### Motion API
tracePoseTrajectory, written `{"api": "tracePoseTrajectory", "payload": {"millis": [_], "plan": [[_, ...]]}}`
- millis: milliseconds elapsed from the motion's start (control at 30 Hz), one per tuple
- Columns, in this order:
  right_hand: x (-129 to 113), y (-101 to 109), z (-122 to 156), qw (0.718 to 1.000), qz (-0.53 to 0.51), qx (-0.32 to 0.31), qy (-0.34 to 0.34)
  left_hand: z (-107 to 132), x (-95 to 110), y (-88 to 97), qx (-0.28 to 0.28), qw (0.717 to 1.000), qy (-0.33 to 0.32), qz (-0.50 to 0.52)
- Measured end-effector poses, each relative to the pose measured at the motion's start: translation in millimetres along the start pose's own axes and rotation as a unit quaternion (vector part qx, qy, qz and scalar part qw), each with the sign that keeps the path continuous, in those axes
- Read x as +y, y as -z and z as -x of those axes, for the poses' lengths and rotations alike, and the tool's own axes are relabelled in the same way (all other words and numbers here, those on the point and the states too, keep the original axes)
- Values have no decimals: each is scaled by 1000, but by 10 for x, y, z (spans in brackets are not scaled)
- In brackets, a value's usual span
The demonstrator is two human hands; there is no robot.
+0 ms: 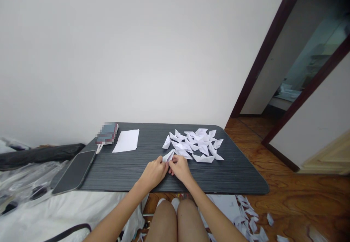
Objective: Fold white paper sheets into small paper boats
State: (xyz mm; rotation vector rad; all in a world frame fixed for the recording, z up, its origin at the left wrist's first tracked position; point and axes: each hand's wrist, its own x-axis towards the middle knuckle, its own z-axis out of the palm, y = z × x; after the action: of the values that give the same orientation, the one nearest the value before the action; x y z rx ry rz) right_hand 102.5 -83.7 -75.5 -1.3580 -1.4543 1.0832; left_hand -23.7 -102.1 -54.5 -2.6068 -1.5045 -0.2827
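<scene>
Between my two hands, just above the dark tabletop, is a white folded paper boat (168,156), its pointed end tipped up and away from me. My left hand (154,171) pinches it from the left, fingers curled. From the other side my right hand (179,166) grips it, thumb and fingers together; its lower edge is hidden behind my fingers. A cluster of several white paper boats (202,139) lies right beyond my hands. One single paper boat (166,142) stands at the cluster's left edge.
A stack of white paper (127,141) lies on the dark table (147,139), with a blurred-out packet (107,133) beside it. A black flat panel (75,171) overlaps the table's left end. More folded paper pieces (248,216) lie on the floor at right, below the table edge.
</scene>
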Motion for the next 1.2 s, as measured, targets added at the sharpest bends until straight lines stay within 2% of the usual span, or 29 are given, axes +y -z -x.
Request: {"api": "tracePoseTrajectory", "payload": {"millis": [100, 233, 400, 533, 633, 833, 933, 1000, 1100, 1200], "plan": [[-41, 0, -6, 999, 31, 26, 22, -35, -8, 14, 30, 999, 38, 25], [-150, 64, 0, 983, 121, 85, 105, -147, -43, 113, 115, 983, 77, 119], [-350, 221, -35, 954, 201, 143, 173, -405, -61, 237, 148, 935, -1, 321], [-428, 349, -129, 943, 222, 163, 189, -630, -33, 225, 169, 889, -7, 426], [-442, 422, -230, 930, 263, 180, 180, -780, -12, 155, 193, 888, -13, 417], [-470, 520, -436, 915, 307, 207, 159, -971, 54, 76, 247, 924, 3, 292], [-459, 550, -519, 926, 268, 199, 178, -1042, 61, 90, 252, 927, 28, 277], [-432, 568, -568, 942, 205, 182, 191, -1092, 35, 88, 240, 916, 39, 318], [-368, 612, -631, 972, 70, 123, 188, -1151, -42, 59, 221, 869, 57, 438], [-304, 691, -670, 979, -64, 9, 193, -1164, -126, 39, 205, 802, 52, 558]]}}
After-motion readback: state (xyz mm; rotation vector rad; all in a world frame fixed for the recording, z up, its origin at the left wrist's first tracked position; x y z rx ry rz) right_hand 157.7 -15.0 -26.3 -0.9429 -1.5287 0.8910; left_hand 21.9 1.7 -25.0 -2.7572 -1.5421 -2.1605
